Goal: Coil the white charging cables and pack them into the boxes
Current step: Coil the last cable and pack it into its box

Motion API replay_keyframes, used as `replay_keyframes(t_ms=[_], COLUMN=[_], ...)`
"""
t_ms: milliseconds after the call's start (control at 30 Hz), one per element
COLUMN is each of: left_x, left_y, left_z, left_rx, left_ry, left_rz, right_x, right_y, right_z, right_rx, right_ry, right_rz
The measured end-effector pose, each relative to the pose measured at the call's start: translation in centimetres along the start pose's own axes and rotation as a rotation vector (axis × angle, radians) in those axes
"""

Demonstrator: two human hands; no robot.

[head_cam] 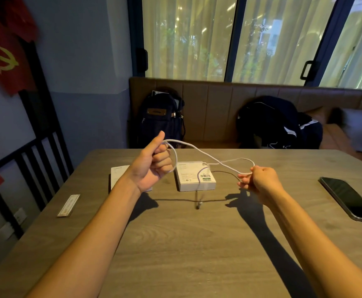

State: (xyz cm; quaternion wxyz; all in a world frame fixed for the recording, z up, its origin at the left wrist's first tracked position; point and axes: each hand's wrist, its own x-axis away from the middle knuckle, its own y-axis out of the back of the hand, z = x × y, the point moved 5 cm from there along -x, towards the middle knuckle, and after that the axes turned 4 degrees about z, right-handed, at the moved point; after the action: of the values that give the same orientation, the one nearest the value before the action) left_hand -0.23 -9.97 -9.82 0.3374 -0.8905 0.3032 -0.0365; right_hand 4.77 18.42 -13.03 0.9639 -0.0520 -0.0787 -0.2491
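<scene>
White cable (205,154) spans both hands: left hand (154,164) grip fisted round it, right hand (259,179) grip pinching loop.

Your left forearm (94,229) and right forearm (317,239) are bare to the frame's edge, and your left hand (154,166) and right hand (259,181) are bare too.

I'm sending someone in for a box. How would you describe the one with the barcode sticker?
On the wooden table, look between the left hand and right hand, under the white cable they hold. The white box there lies in full view with a barcode sticker at its near right corner; the other box, further left, is half hidden behind the left hand.
</scene>
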Motion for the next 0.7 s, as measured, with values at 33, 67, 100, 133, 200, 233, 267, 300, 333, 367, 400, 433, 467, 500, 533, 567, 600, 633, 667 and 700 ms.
replay_keyframes(t_ms=[33, 67, 100, 133, 200, 233, 267, 300, 333, 367, 400, 433, 467, 500, 533, 567, 600, 633, 667, 700], left_x=[0.0, 0.1, 0.2, 0.2, 0.3, 0.3, 0.3, 0.2, 0.1, 0.1, 0.0, -0.1, -0.1, -0.1, 0.0, 0.0, 0.1, 0.2, 0.2, 0.2], left_y=[0.1, 0.2, 0.3, 0.3, 0.1, -0.2, -0.6, -1.0, -1.3, -1.5, -1.5, -1.5, -1.3, -1.0, -0.6, -0.3, 0.1, 0.3, 0.5, 0.6], left_z=[-0.4, -0.7, -0.9, -1.0, -1.1, -0.9, -0.8, -0.6, -0.3, -0.2, -0.1, -0.1, -0.2, -0.2, -0.3, -0.3, -0.4, -0.4, -0.3, -0.2], left_rx=[0.026, 0.045, 0.052, 0.047, 0.016, -0.002, -0.023, -0.047, -0.070, -0.087, -0.096, -0.095, -0.087, -0.072, -0.056, -0.044, -0.035, -0.034, -0.044, -0.066], left_ry=[-0.028, -0.049, -0.063, -0.068, -0.061, -0.053, -0.044, -0.035, -0.028, -0.027, -0.032, -0.040, -0.050, -0.058, -0.065, -0.072, -0.079, -0.085, -0.090, -0.092], left_rz=[-0.004, -0.011, -0.022, -0.035, -0.046, -0.046, -0.046, -0.048, -0.055, -0.070, -0.093, -0.123, -0.161, -0.207, -0.261, -0.319, -0.376, -0.430, -0.476, -0.510], right_x=[-0.1, -0.2, -0.3, -0.1, 0.7, 1.4, 2.4, 3.5, 4.7, 5.8, 6.9, 7.6, 8.1, 8.1, 7.9, 7.3, 6.8, 6.4, 6.2, 6.1], right_y=[0.3, 0.6, 0.9, 1.1, 0.8, 0.3, -0.4, -1.1, -1.7, -2.3, -2.7, -2.9, -2.8, -2.5, -2.1, -1.6, -1.2, -0.9, -0.8, -0.8], right_z=[0.0, 0.0, 0.1, 0.1, 0.8, 1.5, 2.4, 3.4, 4.5, 5.7, 6.9, 7.9, 8.9, 9.6, 10.0, 10.1, 10.1, 9.8, 9.4, 9.0], right_rx=[0.034, 0.060, 0.092, 0.158, 0.390, 0.485, 0.536, 0.540, 0.526, 0.517, 0.530, 0.558, 0.602, 0.656, 0.727, 0.826, 0.959, 1.107, 1.235, 1.313], right_ry=[0.017, 0.037, 0.062, 0.097, 0.235, 0.339, 0.448, 0.548, 0.635, 0.711, 0.762, 0.788, 0.790, 0.772, 0.731, 0.670, 0.602, 0.528, 0.466, 0.424], right_rz=[-0.002, -0.005, 0.000, 0.006, 0.003, 0.001, -0.002, -0.010, -0.022, -0.041, -0.071, -0.108, -0.149, -0.184, -0.207, -0.217, -0.223, -0.220, -0.203, -0.180])
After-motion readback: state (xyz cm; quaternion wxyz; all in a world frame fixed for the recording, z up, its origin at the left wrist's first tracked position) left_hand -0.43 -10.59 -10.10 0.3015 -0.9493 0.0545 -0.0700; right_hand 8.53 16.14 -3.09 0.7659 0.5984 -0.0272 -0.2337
